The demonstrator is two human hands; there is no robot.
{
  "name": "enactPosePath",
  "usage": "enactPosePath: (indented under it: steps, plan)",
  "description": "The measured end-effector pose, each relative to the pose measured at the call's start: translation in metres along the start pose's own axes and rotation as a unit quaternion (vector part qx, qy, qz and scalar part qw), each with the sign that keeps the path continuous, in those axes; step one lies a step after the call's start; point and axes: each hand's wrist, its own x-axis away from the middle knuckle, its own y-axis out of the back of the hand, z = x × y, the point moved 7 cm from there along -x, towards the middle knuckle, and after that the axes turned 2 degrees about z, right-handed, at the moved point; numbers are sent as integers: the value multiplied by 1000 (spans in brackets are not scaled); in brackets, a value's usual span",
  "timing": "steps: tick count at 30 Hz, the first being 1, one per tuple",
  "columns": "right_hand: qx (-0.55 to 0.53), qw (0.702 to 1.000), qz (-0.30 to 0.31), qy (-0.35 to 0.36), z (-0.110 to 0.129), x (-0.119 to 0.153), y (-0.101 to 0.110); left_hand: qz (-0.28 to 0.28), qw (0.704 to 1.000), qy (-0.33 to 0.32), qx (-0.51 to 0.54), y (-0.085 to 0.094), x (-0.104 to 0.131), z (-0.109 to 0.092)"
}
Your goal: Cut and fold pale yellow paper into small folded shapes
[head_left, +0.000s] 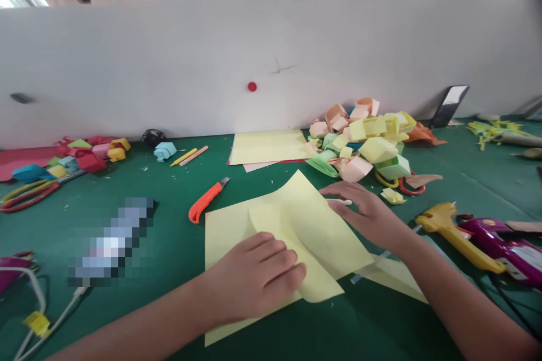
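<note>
Paper lies on the table under the left hand, fingers bunched together (whether they pinch it, I can't tell), its far edge slanting past the right hand, whose fingers stand apart just beside it. The sheet looks pale yellow, softly curled.

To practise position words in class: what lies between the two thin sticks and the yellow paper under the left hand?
In the head view, an orange cutter lies between the sticks and the paper.
</note>
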Motion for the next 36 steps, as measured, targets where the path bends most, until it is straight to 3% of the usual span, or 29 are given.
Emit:
enactPosePath:
  steps: [3,6,14,21,29,33,36]
  plan:
    - [52,998,28,-22,-4,0,-7,67,995,24,71,-24,5,-7]
    - [81,994,54,-54,-10,-2,-15,122,981,70,133,-38,12,-6]
    - [84,986,86,-118,-22,-1,-21,162,957,143,196,-43,22,14]
    - [89,980,140,-113,-16,1,-27,206,932,228,194,-46,36,41]
    - [98,976,168,-100,-11,1,-26,198,931,238,194,-42,34,39]
    - [130,968,191,-99,-10,6,-12,151,951,205,176,-40,30,38]
    - [125,969,175,-121,-13,20,5,109,965,175,159,-40,29,38]
